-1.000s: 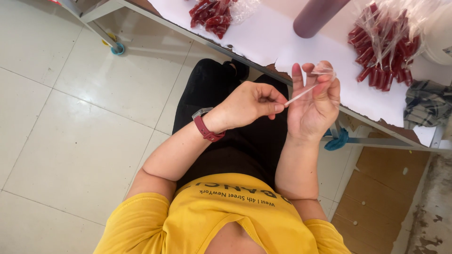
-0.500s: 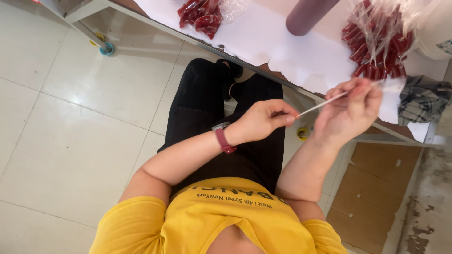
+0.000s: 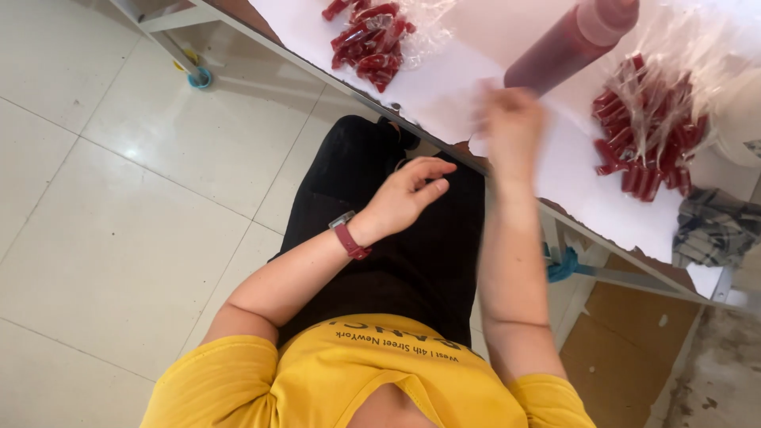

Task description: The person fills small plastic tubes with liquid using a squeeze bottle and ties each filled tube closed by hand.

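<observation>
I watched the white table [image 3: 507, 47]; my right hand [image 3: 511, 119] blurred, grip unclear, hovered just short of the red squeeze bottle [image 3: 571, 43], likely soft and slick, best held mid-body; my left hand [image 3: 408, 194] hung loosely curled, empty; red packets [image 3: 650, 135] lay beyond my right fingertips.

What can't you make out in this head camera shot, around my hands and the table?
- Right hand: motion-blurred, so its fingers and anything in them are unreadable.
- Red squeeze bottle: top cut off by the frame's upper edge.
- Red packets: crinkled clear plastic hides their count.
- Left hand: palm faces away.
</observation>
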